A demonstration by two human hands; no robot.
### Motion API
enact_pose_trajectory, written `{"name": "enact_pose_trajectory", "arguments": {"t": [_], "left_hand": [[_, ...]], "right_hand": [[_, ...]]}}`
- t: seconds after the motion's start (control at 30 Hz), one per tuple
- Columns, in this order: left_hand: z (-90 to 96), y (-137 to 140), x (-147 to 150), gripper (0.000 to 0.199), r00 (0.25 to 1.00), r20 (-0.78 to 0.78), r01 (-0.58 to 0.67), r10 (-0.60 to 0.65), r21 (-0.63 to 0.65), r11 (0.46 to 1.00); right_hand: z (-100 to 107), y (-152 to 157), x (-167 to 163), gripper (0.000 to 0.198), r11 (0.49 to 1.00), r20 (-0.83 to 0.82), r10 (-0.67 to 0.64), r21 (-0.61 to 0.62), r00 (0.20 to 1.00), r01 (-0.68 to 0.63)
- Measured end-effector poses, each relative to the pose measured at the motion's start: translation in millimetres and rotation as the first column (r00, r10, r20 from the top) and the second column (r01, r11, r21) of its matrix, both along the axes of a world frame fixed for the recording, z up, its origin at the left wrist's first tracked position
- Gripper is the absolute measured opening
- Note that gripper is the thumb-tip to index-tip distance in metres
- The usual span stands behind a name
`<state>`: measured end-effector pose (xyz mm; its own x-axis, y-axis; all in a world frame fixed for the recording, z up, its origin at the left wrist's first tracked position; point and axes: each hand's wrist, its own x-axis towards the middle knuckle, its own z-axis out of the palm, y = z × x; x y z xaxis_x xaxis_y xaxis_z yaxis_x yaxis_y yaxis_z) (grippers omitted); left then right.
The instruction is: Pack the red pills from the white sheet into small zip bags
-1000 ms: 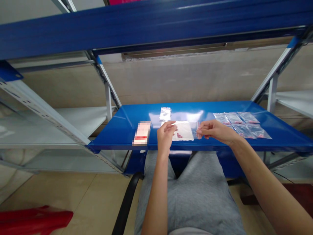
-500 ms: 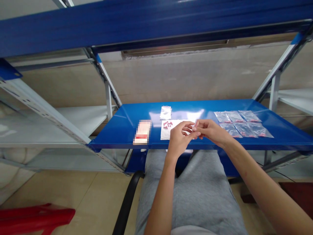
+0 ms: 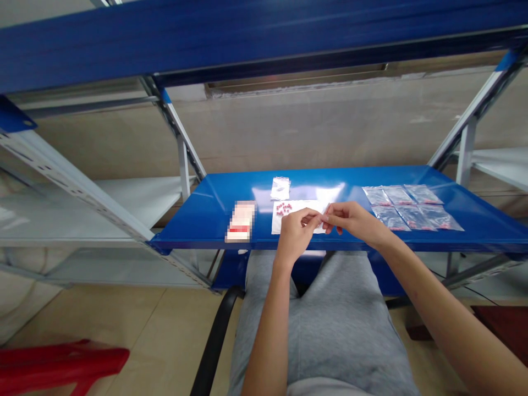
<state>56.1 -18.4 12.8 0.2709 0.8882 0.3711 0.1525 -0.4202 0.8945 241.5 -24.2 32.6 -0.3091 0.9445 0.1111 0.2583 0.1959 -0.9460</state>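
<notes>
Left hand (image 3: 300, 228) and right hand (image 3: 346, 217) are pinching tightly above the white rectangular sheet (image 3: 301, 204); can't tell what's between them. Small round red beads (image 3: 284, 208) are lying at its left end; avoid nudging. Six flat clear plastic bags (image 3: 413, 216) are limiting rightward room; glossy blue shelf (image 3: 350, 179) is leaving room behind.
</notes>
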Motion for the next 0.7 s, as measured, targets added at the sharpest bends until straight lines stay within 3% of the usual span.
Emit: {"name": "enact_pose_trajectory", "arguments": {"t": [0.23, 0.43, 0.57, 0.7], "left_hand": [[-0.7, -5, 5, 0.019, 0.981, -0.150, -0.099, 0.123, 0.157, 0.983], [-2.8, -8, 12, 0.028, 0.903, -0.333, -0.180, 0.271, 0.281, 0.943], [-8.5, -8, 17, 0.028, 0.868, -0.343, -0.256, 0.360, 0.313, 0.915], [-12.2, -9, 23, 0.024, 0.877, -0.304, -0.281, 0.371, 0.301, 0.911]], "right_hand": [[-2, -2, -5, 0.040, 0.998, 0.059, -0.041, 0.058, 0.997, 0.037], [1, -6, -9, 0.037, 0.984, 0.160, -0.090, 0.165, 0.983, 0.064], [4, -10, -14, 0.030, 0.954, 0.250, -0.177, 0.280, 0.952, 0.104], [3, -14, -20, 0.027, 0.895, 0.334, -0.304, 0.420, 0.892, 0.147]]}}
